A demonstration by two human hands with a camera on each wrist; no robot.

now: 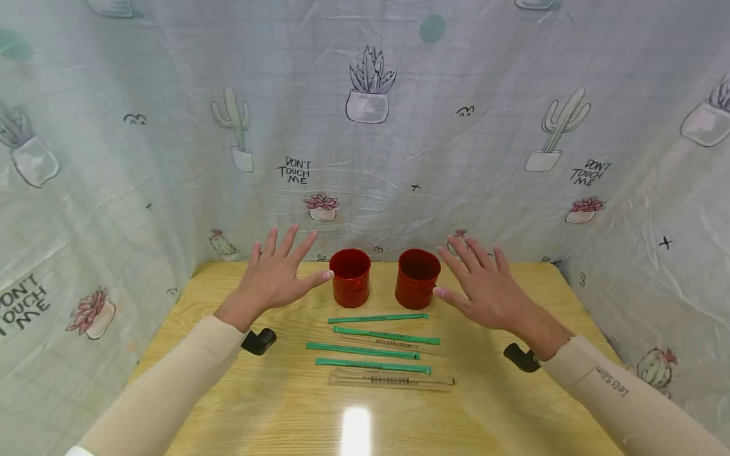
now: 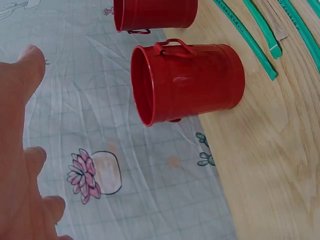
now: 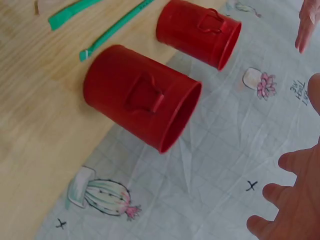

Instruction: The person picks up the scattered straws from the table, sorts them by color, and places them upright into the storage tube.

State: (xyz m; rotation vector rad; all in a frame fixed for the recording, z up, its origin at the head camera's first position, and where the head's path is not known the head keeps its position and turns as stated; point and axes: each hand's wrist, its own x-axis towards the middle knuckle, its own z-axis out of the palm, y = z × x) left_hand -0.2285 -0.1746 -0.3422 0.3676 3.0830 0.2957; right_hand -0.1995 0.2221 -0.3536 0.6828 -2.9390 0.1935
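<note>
Two red metal buckets with small wire handles stand upright side by side at the back of the wooden table: the left bucket (image 1: 350, 285) and the right bucket (image 1: 415, 286). My left hand (image 1: 275, 278), fingers straight and spread, hovers just left of the left bucket. On the other side my right hand (image 1: 485, 288) is held the same way, beside the right bucket. Both hands hold nothing. Before the buckets lie several thin paper-wrapped sticks, some in green wrappers (image 1: 373, 367) and some in tan wrappers (image 1: 393, 381), roughly parallel and crosswise.
A pale curtain (image 1: 410, 152) printed with potted cacti hangs behind the wooden table (image 1: 274, 405) and along both sides. Black wrist-camera mounts (image 1: 259, 342) sit under both wrists. A bright light reflection shows on the table's near part.
</note>
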